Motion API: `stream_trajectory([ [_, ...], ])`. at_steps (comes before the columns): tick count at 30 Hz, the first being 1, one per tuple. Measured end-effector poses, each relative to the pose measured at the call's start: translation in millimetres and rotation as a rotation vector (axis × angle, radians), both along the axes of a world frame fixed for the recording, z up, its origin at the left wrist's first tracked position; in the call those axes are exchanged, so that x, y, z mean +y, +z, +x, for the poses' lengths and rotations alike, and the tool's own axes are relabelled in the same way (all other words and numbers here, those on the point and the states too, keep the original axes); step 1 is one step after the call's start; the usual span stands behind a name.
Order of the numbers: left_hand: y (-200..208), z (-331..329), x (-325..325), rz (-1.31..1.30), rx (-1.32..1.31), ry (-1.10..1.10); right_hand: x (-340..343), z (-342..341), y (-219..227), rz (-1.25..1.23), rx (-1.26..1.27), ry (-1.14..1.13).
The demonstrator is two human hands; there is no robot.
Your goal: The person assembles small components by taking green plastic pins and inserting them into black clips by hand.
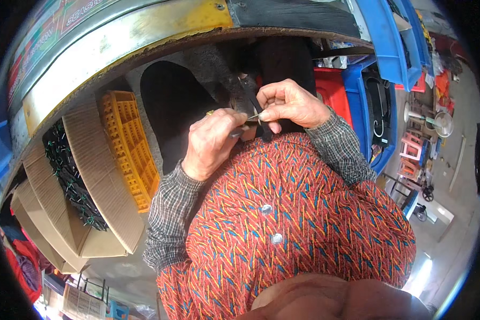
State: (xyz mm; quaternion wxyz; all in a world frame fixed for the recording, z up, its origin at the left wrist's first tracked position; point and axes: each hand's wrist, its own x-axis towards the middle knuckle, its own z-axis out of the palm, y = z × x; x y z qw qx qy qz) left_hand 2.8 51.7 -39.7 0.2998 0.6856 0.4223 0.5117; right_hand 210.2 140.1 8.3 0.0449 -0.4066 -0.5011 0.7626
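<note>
Black strip (252,96), single, shows between my two hands: left hand (210,141) and right hand (294,106) together pinch one thin piece (255,117) beside it, above my lap. Light, close pinches should steady that piece. At left: one yellow crate (124,146), one bundle of black wires (73,178).

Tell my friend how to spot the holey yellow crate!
Find the curved table edge across the picture's top. Below its left part is an open cardboard box; just right of that is the crate. Unlike that box, it's bright yellow-orange plastic, full of openings.
</note>
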Motion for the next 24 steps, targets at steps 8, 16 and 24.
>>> stream_trajectory([
  [8,-5.2,2.3,-4.3,-0.256,-0.113,0.029,-1.2,-4.3,2.0,0.144,-0.056,0.013],
  [16,-6.0,-0.3,-0.9,0.09,0.137,-0.012,1.6,0.3,-8.3,-0.051,-0.034,-0.007],
  [24,-4.5,-5.5,-1.4,0.285,0.343,-0.074,3.9,1.4,-21.8,-0.298,0.004,-0.016],
])
